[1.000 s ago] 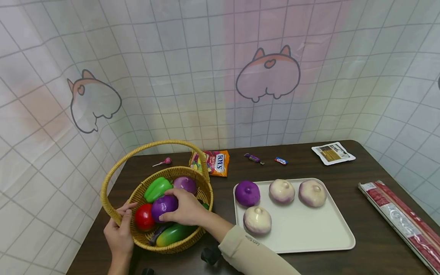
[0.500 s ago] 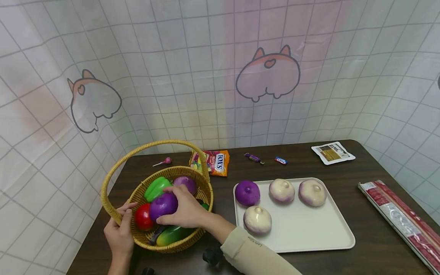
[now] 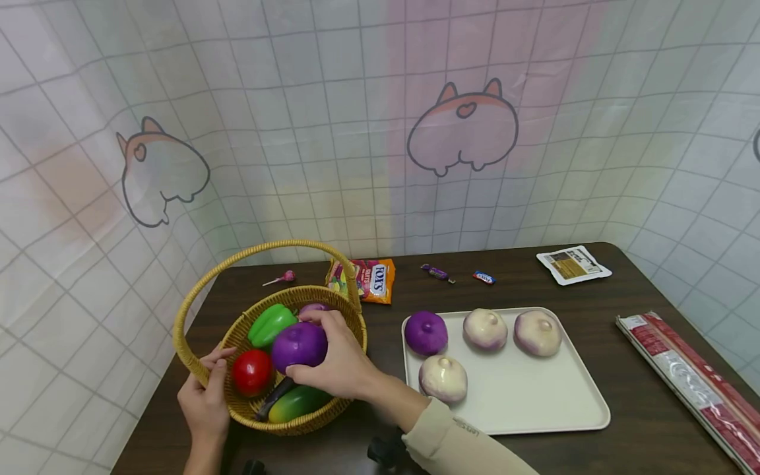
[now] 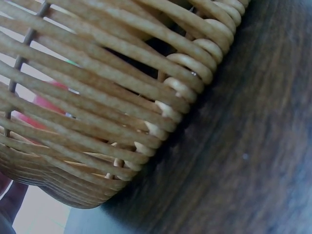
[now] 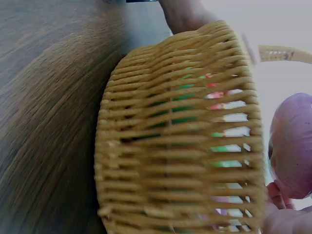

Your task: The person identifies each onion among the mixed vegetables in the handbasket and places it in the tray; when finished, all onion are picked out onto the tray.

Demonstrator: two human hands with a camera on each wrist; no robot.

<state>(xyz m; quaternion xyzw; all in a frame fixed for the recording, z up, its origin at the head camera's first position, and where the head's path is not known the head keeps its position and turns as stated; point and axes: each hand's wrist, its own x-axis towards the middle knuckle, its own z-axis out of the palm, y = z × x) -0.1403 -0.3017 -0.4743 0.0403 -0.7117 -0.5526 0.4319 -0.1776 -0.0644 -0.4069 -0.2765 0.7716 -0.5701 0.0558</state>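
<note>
In the lower left of the frame, the purple onion (image 3: 298, 346) is above the basket (image 3: 285, 430), clamped in the grip of the right hand (image 3: 343, 359). The left hand (image 3: 204, 397) grips the basket's edge, I think to keep it steady.

Head cam evenly lit, glare on tomato (image 3: 253, 373). L wrist: bench (image 4: 248, 151) blurry. R wrist: basket (image 5: 178, 157) soft, top R overexp.

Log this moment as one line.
Right hand: holds purple vegetable above basket | Left hand: holds basket | In basket: green pepper, red tomato | Tray: four round vegetables
</note>
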